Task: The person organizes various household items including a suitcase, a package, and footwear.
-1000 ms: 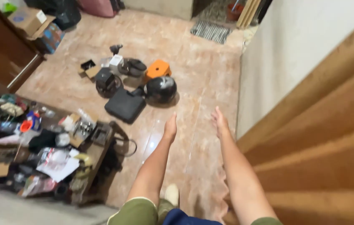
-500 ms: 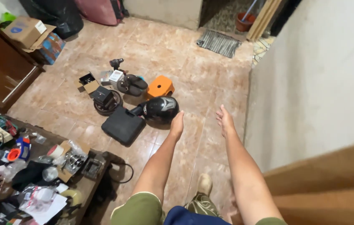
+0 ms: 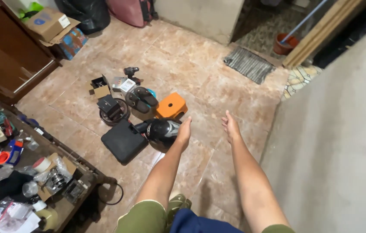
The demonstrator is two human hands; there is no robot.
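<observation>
Overhead, both hands reach out over a tiled floor (image 3: pixel 217 86) toward a glossy black motorcycle helmet (image 3: pixel 162 130).

Left hand (image 3: pixel 184 131) w/ fingers straight and together, empty, next to the helmet's right edge in view; right hand (image 3: pixel 231 127) spread, empty, apart to the right. Helmet lies beside a black plastic tool case (image 3: pixel 124 141), below an orange plastic stool (image 3: pixel 171 105). Best taken w/ both palms cupping the round shell. Long axis approx. left-right; facing unclear.
</observation>
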